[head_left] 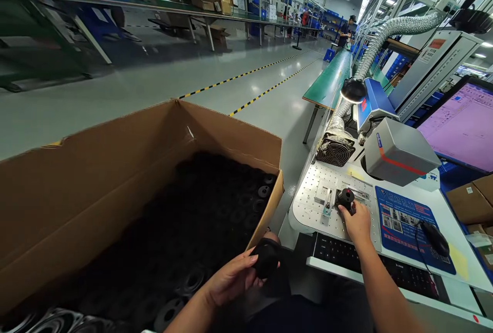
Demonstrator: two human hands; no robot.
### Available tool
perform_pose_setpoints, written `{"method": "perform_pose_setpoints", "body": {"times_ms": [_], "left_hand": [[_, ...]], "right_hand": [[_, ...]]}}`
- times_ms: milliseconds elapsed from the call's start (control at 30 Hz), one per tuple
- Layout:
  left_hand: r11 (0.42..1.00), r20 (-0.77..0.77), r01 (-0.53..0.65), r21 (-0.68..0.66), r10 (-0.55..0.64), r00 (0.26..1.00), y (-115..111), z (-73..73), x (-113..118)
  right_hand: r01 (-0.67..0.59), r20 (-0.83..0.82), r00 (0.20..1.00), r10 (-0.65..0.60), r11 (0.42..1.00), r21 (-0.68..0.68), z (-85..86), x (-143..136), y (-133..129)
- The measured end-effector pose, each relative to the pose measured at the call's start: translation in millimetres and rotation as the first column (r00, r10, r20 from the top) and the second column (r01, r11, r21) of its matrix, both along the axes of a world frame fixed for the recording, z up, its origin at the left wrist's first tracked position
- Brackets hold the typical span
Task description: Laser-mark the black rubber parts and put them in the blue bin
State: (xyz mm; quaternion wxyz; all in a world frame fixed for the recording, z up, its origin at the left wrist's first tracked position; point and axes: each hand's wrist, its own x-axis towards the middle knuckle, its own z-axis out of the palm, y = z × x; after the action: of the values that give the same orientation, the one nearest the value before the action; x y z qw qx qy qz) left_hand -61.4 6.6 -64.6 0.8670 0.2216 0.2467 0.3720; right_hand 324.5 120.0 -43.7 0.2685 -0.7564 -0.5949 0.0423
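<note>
I find the left hand [241, 274] gripping a black round part [266, 258], just beside the cardboard box's [127, 143] right edge (similar black parts [264, 191] lie inside). A keyboard [339, 254] runs along the workbench's [442, 198] near edge. The right hand [359, 222] has thumb and fingers closed on a second black component [346, 197], right of centre at the perforated plate [306, 210]; contact beneath cannot be determined. A fan [335, 152] stands at the plate's far edge.

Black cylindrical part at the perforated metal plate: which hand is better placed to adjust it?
The right hand, probably: it grips that black cylindrical part. The left hand holds another black round part by the brown cardboard box, away from the plate.
</note>
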Motion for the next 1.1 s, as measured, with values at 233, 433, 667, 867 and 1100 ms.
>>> {"method": "perform_pose_setpoints", "body": {"times_ms": [233,433,667,867,1100], "left_hand": [[1.000,0.024,0.010,0.018,-0.010,1.000,2.5,-4.7,0.1],[1.000,0.041,0.028,-0.008,-0.028,0.999,1.5,-9.8,-0.8],[0.999,0.042,0.013,-0.036,-0.012,0.999,-1.6,-10.4,1.5],[1.000,0.065,0.002,-0.025,0.000,0.998,-5.0,-13.0,2.4],[0.998,0.122,0.033,-0.060,-0.026,0.992,-3.4,-15.4,0.9]], "right_hand": [[0.020,0.031,0.999,-0.020,1.000,0.003,-12.0,5.5,3.3],[0.014,0.083,0.996,-0.015,1.000,0.013,-13.9,5.5,3.0],[0.027,0.046,0.999,-0.027,1.000,0.007,-5.9,-2.6,-0.9],[0.039,-0.125,0.992,-0.030,0.997,0.073,-8.3,2.3,-15.3],[0.109,-0.315,0.947,-0.062,0.985,0.135,3.3,16.5,-62.2]]}}
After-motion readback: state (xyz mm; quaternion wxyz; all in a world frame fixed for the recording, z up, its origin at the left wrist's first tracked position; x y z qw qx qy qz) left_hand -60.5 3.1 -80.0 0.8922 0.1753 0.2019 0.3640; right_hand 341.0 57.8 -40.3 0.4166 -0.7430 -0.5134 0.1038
